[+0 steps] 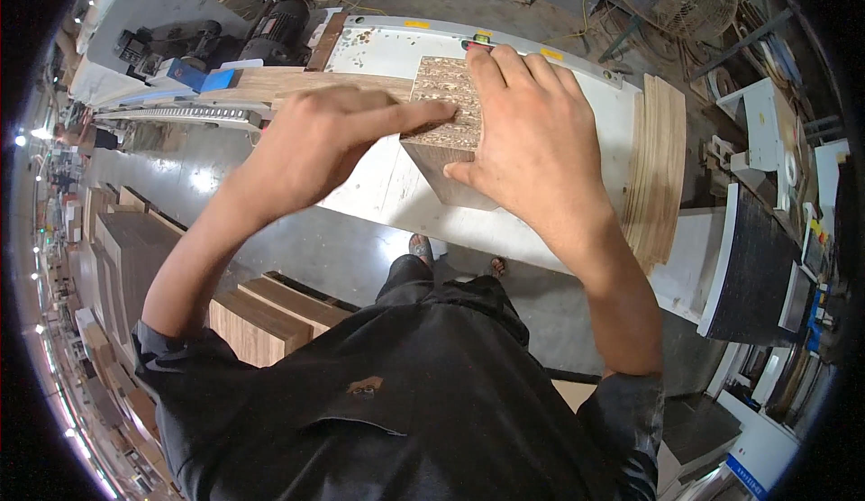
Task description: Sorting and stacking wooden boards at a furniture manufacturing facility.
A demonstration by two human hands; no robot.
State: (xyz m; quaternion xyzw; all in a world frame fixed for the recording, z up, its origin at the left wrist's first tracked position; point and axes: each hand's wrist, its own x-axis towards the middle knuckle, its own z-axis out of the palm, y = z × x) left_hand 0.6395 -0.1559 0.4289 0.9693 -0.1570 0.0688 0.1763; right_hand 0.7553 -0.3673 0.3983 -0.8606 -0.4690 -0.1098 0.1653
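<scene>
Chipboard panels (pixel 437 77), pressed together into one block, stand on the white worktable (pixel 378 186), slightly right of the table's middle and straight ahead of the person. Their raw, speckled edges face up, and the seams between the layers run left to right, so the panels are ranked one behind another from near to far. A smooth brown wood-grain face looks toward the person and drops to the tabletop, narrowing in the view as it goes down. The block's long axis appears to be upright, though it is seen so steeply from above that its true height cannot be told.

The right hand (pixel 545 132) is spread wide around the block's right side, its thumb on the near face and its fingers reaching to the far right corner, holding it. The left hand (pixel 315 141) comes in from the left with its forefinger straight, laid across the raw edges and pointing right; its other fingers are largely hidden, so whether they grip anything cannot be told.

Right of the block lies a pile of thin wooden strips (pixel 660 168). A long wood-grain strip (pixel 324 84) lies at the left, and a metal rail (pixel 432 29) follows the table's far edge.
</scene>
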